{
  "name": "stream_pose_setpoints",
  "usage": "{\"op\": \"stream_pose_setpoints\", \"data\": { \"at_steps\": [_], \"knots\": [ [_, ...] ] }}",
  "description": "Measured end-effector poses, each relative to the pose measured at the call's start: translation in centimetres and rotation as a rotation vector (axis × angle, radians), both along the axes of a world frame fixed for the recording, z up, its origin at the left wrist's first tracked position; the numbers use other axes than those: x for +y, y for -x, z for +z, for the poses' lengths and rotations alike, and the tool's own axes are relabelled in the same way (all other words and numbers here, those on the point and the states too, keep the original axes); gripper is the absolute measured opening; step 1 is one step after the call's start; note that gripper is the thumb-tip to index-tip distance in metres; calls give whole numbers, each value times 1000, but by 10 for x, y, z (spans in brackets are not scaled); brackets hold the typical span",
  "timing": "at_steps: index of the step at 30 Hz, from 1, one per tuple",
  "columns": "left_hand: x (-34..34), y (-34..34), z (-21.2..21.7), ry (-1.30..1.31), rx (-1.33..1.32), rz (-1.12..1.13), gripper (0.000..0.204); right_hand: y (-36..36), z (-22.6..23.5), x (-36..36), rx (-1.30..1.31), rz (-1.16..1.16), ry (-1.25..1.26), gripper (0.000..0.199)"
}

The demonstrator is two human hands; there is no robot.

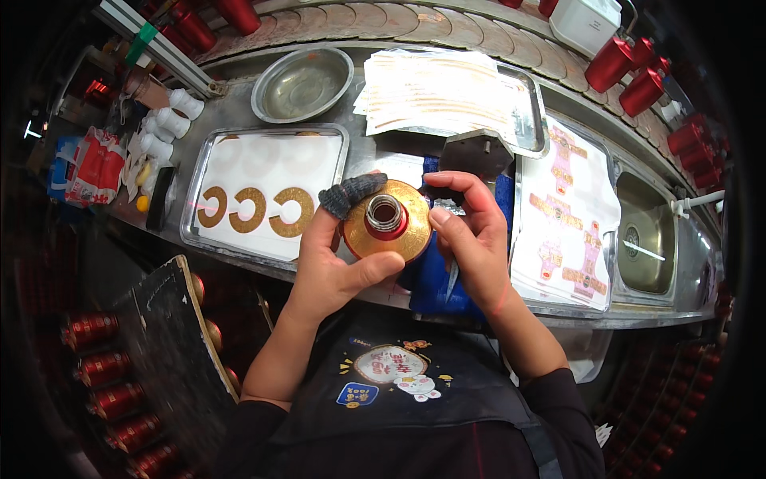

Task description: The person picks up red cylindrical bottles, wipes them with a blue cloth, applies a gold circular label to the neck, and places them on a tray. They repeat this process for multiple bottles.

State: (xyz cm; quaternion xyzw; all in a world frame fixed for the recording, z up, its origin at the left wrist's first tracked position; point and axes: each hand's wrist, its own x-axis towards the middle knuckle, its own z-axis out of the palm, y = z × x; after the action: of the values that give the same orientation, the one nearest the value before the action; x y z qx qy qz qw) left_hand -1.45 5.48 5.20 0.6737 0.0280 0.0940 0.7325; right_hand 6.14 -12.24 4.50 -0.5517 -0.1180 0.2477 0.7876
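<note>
My left hand [339, 255] is wrapped round a red bottle with a threaded metal neck [384, 211]. A dark knitted cover sits on a finger of that hand. Round the bottle's shoulder lies a gold ring-shaped label [407, 239]. My right hand [479, 239] is closed, its thumb at the label's right edge. Held in it is a slim pointed metal tool [452, 281], its tip toward me; its kind is unclear. Something silvery shows between thumb and forefinger. A tray [345, 152] to the left carries a white sheet with C-shaped gold labels [290, 212].
Behind stand a metal bowl [259, 102] and a tray of printed sheets [431, 92]. Blue material [431, 291] lies beneath my hands. To the right are label sheets [574, 231] and a sink [642, 267]. Red bottles [610, 64] line the back; a black board [171, 335] leans lower left.
</note>
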Motion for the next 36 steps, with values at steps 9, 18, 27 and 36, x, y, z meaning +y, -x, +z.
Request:
{"op": "stream_pose_setpoints", "data": {
  "at_steps": [9, 18, 27, 36],
  "knots": [
    [1, -4, -7, 202, 21, -62, 59, 7, -2, 5, -56, -14, 37, 35],
    [-6, -1, -1, 116, -3, 16, 58, -8, -2, 8, -112, 10, 139, 29],
    [-6, -2, -1, 75, 6, 33, 58, -9, 0, 9, -63, 5, 34, 31],
    [-7, -1, -1, 117, 19, 9, 57, -13, -8, -5, -127, 143, 182, 42]
  ]
}}
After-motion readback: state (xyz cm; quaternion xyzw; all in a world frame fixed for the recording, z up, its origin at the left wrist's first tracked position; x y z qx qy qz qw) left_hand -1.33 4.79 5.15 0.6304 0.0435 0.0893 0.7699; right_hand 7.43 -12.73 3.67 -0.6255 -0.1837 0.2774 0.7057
